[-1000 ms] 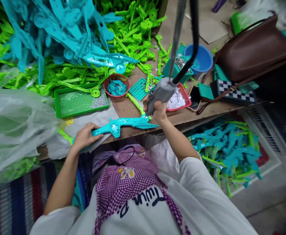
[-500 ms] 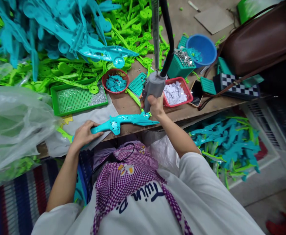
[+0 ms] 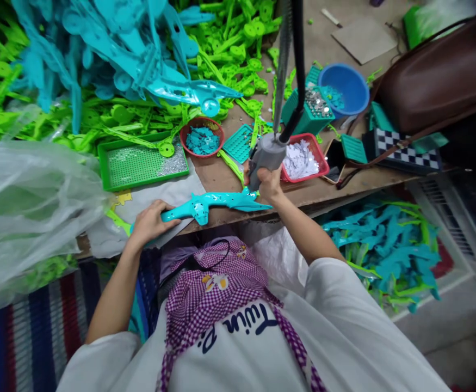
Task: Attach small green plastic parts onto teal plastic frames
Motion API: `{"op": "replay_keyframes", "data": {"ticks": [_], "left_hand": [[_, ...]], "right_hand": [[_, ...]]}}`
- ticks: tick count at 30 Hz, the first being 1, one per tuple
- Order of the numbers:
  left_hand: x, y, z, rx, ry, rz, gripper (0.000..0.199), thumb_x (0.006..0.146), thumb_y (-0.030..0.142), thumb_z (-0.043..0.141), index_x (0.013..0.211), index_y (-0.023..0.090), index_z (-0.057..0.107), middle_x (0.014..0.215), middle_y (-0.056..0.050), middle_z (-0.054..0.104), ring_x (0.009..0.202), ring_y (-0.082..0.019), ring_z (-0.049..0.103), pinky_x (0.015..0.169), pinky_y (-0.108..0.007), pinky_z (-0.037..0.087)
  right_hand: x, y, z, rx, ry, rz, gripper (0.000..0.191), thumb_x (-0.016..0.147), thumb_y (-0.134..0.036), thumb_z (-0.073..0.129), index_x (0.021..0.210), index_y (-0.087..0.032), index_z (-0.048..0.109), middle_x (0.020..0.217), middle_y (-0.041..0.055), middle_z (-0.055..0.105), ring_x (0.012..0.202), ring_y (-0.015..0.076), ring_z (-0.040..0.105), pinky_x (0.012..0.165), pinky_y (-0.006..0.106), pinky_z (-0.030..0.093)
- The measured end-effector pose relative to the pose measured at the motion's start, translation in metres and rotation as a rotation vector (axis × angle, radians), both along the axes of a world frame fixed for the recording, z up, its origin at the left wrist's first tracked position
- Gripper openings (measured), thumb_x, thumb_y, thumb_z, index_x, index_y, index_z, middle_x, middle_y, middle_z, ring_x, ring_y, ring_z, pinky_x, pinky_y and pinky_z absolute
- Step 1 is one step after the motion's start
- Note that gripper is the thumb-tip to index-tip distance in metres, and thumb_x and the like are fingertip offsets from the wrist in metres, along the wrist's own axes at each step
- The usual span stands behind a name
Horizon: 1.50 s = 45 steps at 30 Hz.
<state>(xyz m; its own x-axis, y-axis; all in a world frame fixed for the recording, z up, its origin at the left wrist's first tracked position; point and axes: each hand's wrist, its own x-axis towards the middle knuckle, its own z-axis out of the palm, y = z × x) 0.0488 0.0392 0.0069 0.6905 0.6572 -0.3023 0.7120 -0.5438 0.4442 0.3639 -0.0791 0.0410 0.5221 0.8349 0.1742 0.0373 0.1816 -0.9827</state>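
Note:
A long turquoise plastic toy part (image 3: pixel 221 200), shaped somewhat like a curved sword or gun, lies along the front edge of the table. Around its left end my left hand (image 3: pixel 153 220) is closed, pressing it down on a grey cloth (image 3: pixel 140 204). My right hand (image 3: pixel 270 182) grips a grey electric screwdriver (image 3: pixel 269 155), held upright with a black cord and a coiled hanger running up from it. The driver's lower end is at the part's right end; its bit and any screw are too small to make out.
Turquoise parts (image 3: pixel 140 60) and lime-green parts (image 3: pixel 13 109) are heaped at the back left. Nearby are a green tray (image 3: pixel 143 178) of screws, a red-brown basket (image 3: pixel 184 142), a red basket (image 3: pixel 325 169) of white pieces, a blue bowl (image 3: pixel 362 90) and a brown bag (image 3: pixel 421 71).
The whole scene has shifted slightly right in the picture as the head camera moved. Both hands keep their grips, and the screwdriver stays at the part's right end.

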Motion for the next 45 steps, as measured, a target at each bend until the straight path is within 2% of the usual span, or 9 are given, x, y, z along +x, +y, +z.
{"op": "replay_keyframes", "data": {"ticks": [3, 7, 13, 19, 24, 27, 35, 39, 45], "left_hand": [[0.000, -0.002, 0.000, -0.019, -0.016, -0.006, 0.036, 0.079, 0.049, 0.066, 0.105, 0.024, 0.064, 0.110, -0.004, 0.065, 0.101, -0.023, 0.061, 0.084, -0.032, 0.045], [-0.001, -0.003, 0.002, -0.019, -0.057, -0.009, 0.033, 0.079, 0.046, 0.067, 0.102, 0.023, 0.064, 0.108, -0.004, 0.065, 0.101, -0.023, 0.061, 0.084, -0.032, 0.046], [-0.004, -0.005, 0.002, -0.037, -0.057, -0.007, 0.034, 0.079, 0.044, 0.067, 0.105, 0.023, 0.064, 0.113, -0.005, 0.065, 0.106, -0.026, 0.061, 0.084, -0.035, 0.047], [-0.007, -0.004, 0.000, -0.053, -0.098, -0.018, 0.034, 0.079, 0.040, 0.069, 0.108, 0.024, 0.064, 0.114, -0.005, 0.063, 0.107, -0.025, 0.061, 0.085, -0.035, 0.048], [-0.009, -0.004, -0.004, -0.068, -0.117, -0.013, 0.034, 0.078, 0.040, 0.070, 0.108, 0.025, 0.064, 0.113, -0.005, 0.063, 0.107, -0.025, 0.060, 0.086, -0.035, 0.049], [-0.010, -0.004, -0.006, -0.074, -0.132, -0.019, 0.033, 0.079, 0.040, 0.070, 0.107, 0.025, 0.064, 0.112, -0.005, 0.062, 0.107, -0.026, 0.060, 0.085, -0.036, 0.049], [-0.010, -0.003, -0.005, -0.057, -0.133, -0.045, 0.029, 0.082, 0.041, 0.067, 0.105, 0.024, 0.062, 0.110, -0.004, 0.062, 0.104, -0.025, 0.061, 0.083, -0.036, 0.049], [-0.009, -0.003, -0.006, -0.061, -0.118, -0.037, 0.030, 0.081, 0.041, 0.067, 0.105, 0.024, 0.063, 0.111, -0.005, 0.062, 0.106, -0.025, 0.060, 0.083, -0.036, 0.049], [-0.010, -0.002, -0.008, -0.060, -0.112, -0.025, 0.033, 0.079, 0.041, 0.069, 0.107, 0.025, 0.064, 0.113, -0.005, 0.063, 0.107, -0.026, 0.060, 0.085, -0.036, 0.049]], "right_hand": [[-0.012, 0.018, 0.026, 0.128, 0.012, -0.022, 0.064, 0.059, -0.087, 0.059, 0.072, -0.024, 0.062, 0.049, -0.0024, 0.052, 0.038, 0.0129, 0.049, 0.036, 0.026, 0.037], [-0.057, 0.089, 0.040, 0.235, -0.008, 0.132, 0.072, 0.064, -0.094, 0.043, 0.079, -0.026, 0.062, 0.056, -0.0002, 0.052, 0.046, 0.0161, 0.055, 0.044, 0.030, 0.046], [-0.131, 0.216, 0.018, 0.157, -0.050, 0.153, 0.069, 0.076, -0.087, 0.038, 0.082, -0.023, 0.062, 0.054, -0.0003, 0.052, 0.052, 0.0168, 0.059, 0.048, 0.029, 0.048], [-0.155, 0.278, -0.002, 0.163, -0.062, 0.123, 0.068, 0.073, -0.090, 0.038, 0.073, -0.024, 0.053, 0.051, -0.0028, 0.045, 0.047, 0.0156, 0.056, 0.048, 0.031, 0.048], [-0.160, 0.294, -0.014, 0.128, -0.066, 0.203, 0.065, 0.075, -0.087, 0.044, 0.077, -0.023, 0.056, 0.056, -0.0008, 0.048, 0.060, 0.0191, 0.063, 0.057, 0.035, 0.054], [-0.158, 0.295, -0.020, 0.156, -0.123, 0.166, 0.066, 0.077, -0.087, 0.039, 0.076, -0.023, 0.056, 0.057, -0.0007, 0.048, 0.058, 0.0184, 0.063, 0.056, 0.034, 0.054], [-0.154, 0.297, -0.024, 0.104, -0.099, 0.225, 0.062, 0.078, -0.082, 0.046, 0.085, -0.022, 0.059, 0.067, 0.0027, 0.056, 0.070, 0.0210, 0.068, 0.059, 0.034, 0.056], [-0.152, 0.296, -0.027, 0.127, -0.069, 0.138, 0.064, 0.075, -0.085, 0.043, 0.079, -0.022, 0.058, 0.056, -0.0003, 0.050, 0.056, 0.0194, 0.063, 0.054, 0.034, 0.053], [-0.151, 0.286, -0.004, 0.148, -0.068, 0.130, 0.074, 0.075, -0.088, 0.037, 0.092, -0.021, 0.063, 0.052, -0.0022, 0.049, 0.048, 0.0145, 0.055, 0.050, 0.030, 0.046]]}}
